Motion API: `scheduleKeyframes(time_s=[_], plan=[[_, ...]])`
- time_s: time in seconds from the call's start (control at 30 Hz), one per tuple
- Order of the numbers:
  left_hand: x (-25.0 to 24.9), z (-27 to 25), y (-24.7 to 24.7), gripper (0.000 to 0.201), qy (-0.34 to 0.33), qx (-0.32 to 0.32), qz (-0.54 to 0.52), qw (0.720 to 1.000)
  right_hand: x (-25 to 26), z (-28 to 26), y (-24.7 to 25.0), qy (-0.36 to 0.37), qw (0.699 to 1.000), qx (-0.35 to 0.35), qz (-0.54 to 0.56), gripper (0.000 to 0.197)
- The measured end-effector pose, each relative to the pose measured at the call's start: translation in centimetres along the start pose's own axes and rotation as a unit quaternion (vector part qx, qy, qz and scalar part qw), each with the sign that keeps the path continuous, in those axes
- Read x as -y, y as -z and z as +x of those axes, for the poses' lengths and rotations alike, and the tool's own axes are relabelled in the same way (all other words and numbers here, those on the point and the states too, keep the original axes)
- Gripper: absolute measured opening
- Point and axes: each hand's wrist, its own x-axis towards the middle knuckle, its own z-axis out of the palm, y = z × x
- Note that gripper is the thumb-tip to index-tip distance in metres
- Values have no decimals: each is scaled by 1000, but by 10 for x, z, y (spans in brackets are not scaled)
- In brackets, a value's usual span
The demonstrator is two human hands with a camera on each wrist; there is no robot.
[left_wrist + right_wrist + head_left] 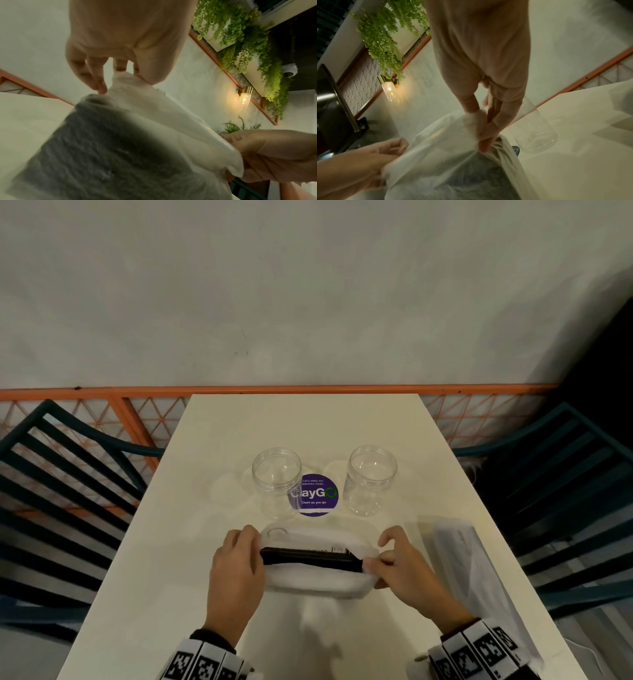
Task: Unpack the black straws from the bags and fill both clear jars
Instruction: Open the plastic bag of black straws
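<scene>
A frosted white bag point(318, 578) lies across the near middle of the white table point(212, 440), with a bundle of black straws point(310, 558) showing through it. My left hand point(236, 563) pinches the bag's left end point(130, 83) between thumb and fingers. My right hand point(399, 566) pinches the right end point(476, 119) the same way. The straws point(102, 155) look grey through the plastic in the wrist views. Two clear empty jars stand upright beyond the bag, one on the left point(276, 481) and one on the right point(371, 478).
A second frosted bag point(469, 563) lies along the table's right edge. A round purple sticker point(317, 496) sits between the jars. Dark slatted chairs stand on the left point(68, 474) and right point(565, 474). An orange railing point(308, 390) and a wall close the far side.
</scene>
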Motion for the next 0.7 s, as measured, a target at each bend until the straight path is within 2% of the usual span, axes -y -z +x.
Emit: scheduleKeyframes(time_s=[0.1, 0.17, 0.27, 0.4, 0.47, 0.53, 0.57, 0.63, 0.7], plan=[[7, -1, 0, 51, -53, 44, -9, 998, -3, -3, 6, 39, 996, 19, -76, 29], [18, -1, 1, 52, -61, 75, 19, 995, -2, -4, 8, 78, 987, 22, -141, 35], [27, 2, 6, 49, -37, 123, 53, 990, 3, -6, 9, 110, 974, 9, -196, 43], [24, 3, 12, 49, 13, 253, 1, 967, -5, -4, 11, 96, 972, 7, -213, 38], [22, 1, 13, 48, 21, 285, -31, 958, -7, -3, 11, 97, 967, 15, -235, 36], [20, 1, 14, 53, 18, 282, -55, 958, -6, -4, 11, 98, 951, 27, -292, 32], [19, 2, 15, 53, 16, 269, -61, 961, -3, -4, 10, 109, 934, 16, -340, 30], [13, 4, 19, 49, 13, 233, -88, 968, 9, -5, 2, 178, 898, -29, -401, 25], [6, 5, 22, 45, -7, 201, -119, 972, 27, -7, -13, 243, 894, -14, -376, 22]])
